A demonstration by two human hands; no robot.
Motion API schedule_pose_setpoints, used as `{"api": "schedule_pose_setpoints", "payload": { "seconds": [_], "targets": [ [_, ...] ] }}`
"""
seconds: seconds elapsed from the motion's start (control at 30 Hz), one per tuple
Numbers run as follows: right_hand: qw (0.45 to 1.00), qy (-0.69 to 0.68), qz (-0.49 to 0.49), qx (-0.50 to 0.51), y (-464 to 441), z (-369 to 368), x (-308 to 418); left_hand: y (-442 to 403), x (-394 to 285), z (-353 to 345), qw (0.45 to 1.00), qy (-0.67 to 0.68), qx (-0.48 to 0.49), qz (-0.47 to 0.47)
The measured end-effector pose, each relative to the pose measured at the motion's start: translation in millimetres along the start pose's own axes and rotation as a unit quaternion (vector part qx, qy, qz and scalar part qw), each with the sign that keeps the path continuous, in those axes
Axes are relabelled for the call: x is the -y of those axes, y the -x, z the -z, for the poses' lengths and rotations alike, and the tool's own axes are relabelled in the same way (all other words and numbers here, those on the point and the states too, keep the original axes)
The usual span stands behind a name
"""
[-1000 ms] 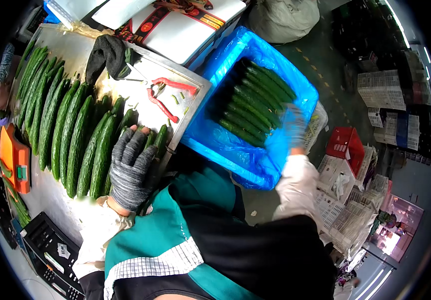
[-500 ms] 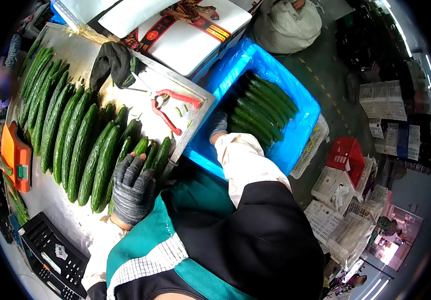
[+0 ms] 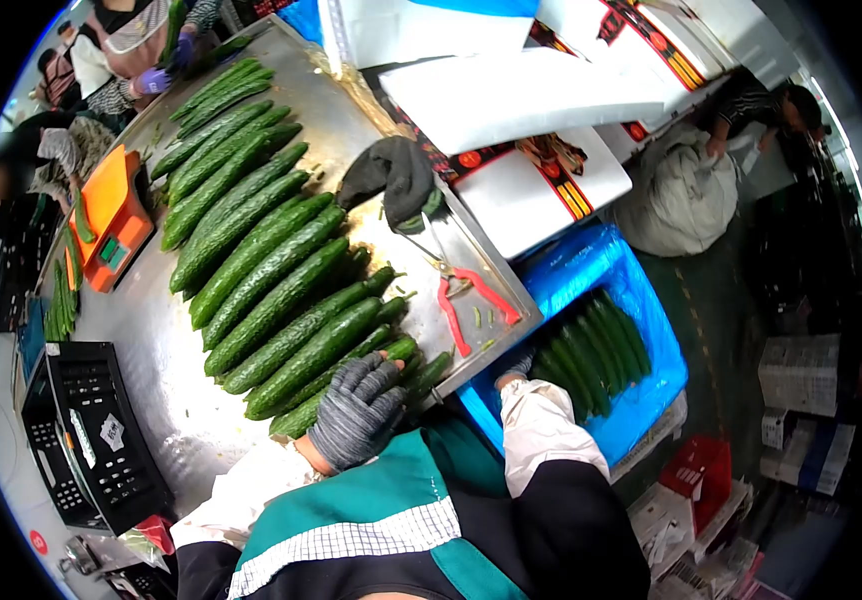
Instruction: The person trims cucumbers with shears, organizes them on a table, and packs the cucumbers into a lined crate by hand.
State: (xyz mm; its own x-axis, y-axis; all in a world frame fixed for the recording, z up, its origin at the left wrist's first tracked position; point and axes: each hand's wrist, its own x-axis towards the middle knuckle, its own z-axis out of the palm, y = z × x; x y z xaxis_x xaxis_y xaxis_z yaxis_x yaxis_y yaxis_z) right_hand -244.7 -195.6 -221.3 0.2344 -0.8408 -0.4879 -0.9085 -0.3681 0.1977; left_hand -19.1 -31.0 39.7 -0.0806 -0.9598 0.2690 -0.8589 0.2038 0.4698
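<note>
Green cucumbers (image 3: 269,290) lie side by side in a long row on a metal table (image 3: 166,390). My left hand (image 3: 356,410), in a grey knit glove with bare fingertips, is closed over a cucumber (image 3: 301,418) at the near end of the row. My right hand (image 3: 517,366), gloved too, reaches into a crate lined with blue plastic (image 3: 666,375), beside more cucumbers (image 3: 591,350); its fingers are mostly hidden. Red-handled pliers or snips (image 3: 471,300) and a dark cloth (image 3: 391,180) lie near the table's far edge.
An orange scale (image 3: 116,225) and a black crate (image 3: 91,430) stand on the left. White foam boxes (image 3: 541,190) rise behind the table. Co-workers are at the upper left, one in purple gloves (image 3: 154,80); another person handles a white sack (image 3: 686,190).
My view has turned, so the table and crate appear farther right and more people show. My left hand remains at the row's near end, my right hand inside the blue-lined crate.
</note>
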Motion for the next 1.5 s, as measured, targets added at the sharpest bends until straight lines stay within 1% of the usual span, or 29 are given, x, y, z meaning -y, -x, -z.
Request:
{"api": "schedule_pose_setpoints", "payload": {
  "seconds": [0.33,0.4,0.5,0.53,0.57,0.63,0.67,0.73,0.77,0.87,0.9,0.97,1.0,1.03,1.1,1.13,1.17,1.27,1.3,1.37,1.4,1.43,1.5],
  "targets": [
    [0.999,0.030,0.009,-0.032,12,-11,-22,14,9,0,0.999,0.003,-0.028,0.021],
    [0.999,0.029,-0.012,-0.013,15,-14,-29,14,9,0,0.999,0.009,-0.025,0.022],
    [0.992,0.008,-0.110,0.065,18,-15,-33,13,8,-4,1.000,0.001,-0.013,0.018],
    [0.994,-0.034,-0.100,0.031,22,-11,-33,10,7,-1,1.000,0.018,-0.011,0.005],
    [0.993,-0.076,-0.092,0.002,30,-7,-32,9,6,-1,1.000,0.005,-0.013,0.004],
    [0.995,-0.066,-0.065,0.045,42,27,-28,10,8,-3,1.000,0.023,-0.007,-0.005],
    [0.996,-0.064,-0.042,0.046,34,18,-33,8,7,-3,1.000,0.026,-0.014,-0.008],
    [0.999,-0.039,0.000,-0.008,37,21,-43,10,7,-3,1.000,0.018,-0.012,-0.003],
    [0.998,-0.014,0.022,-0.061,43,26,-47,12,8,-5,1.000,0.012,-0.014,-0.004],
    [0.988,-0.078,-0.001,-0.131,58,46,-67,11,6,-6,1.000,0.010,-0.014,0.006],
    [0.989,-0.076,-0.006,-0.126,60,41,-77,10,5,-7,1.000,0.012,-0.014,0.008],
    [0.951,-0.190,0.008,-0.243,61,29,-103,8,4,-7,1.000,0.023,-0.008,0.004],
    [0.938,-0.223,0.017,-0.265,63,29,-114,7,3,-6,1.000,0.021,-0.003,0.005],
    [0.939,-0.222,0.014,-0.262,69,34,-122,6,3,-7,1.000,0.019,0.002,0.006],
    [0.913,-0.276,0.011,-0.302,82,49,-137,6,2,-7,1.000,0.021,0.009,0.007],
    [0.904,-0.282,0.014,-0.320,89,55,-142,6,2,-7,1.000,0.017,0.015,0.008],
    [0.906,-0.282,0.011,-0.317,94,56,-147,6,1,-7,1.000,0.012,0.021,0.009],
    [0.846,-0.378,-0.045,-0.374,101,46,-170,6,2,-8,1.000,0.011,0.021,0.005],
    [0.846,-0.377,-0.048,-0.374,104,46,-176,6,2,-9,1.000,0.010,0.018,0.007],
    [0.807,-0.444,-0.084,-0.382,113,48,-185,5,1,-7,1.000,0.013,0.020,0.008],
    [0.790,-0.460,-0.097,-0.393,120,54,-185,4,1,-6,1.000,0.015,0.019,0.006],
    [0.791,-0.460,-0.100,-0.392,124,57,-187,4,1,-6,1.000,0.016,0.019,0.005],
    [0.751,-0.505,-0.125,-0.407,134,61,-195,2,0,-5,1.000,0.015,0.019,0.003]
  ]
}}
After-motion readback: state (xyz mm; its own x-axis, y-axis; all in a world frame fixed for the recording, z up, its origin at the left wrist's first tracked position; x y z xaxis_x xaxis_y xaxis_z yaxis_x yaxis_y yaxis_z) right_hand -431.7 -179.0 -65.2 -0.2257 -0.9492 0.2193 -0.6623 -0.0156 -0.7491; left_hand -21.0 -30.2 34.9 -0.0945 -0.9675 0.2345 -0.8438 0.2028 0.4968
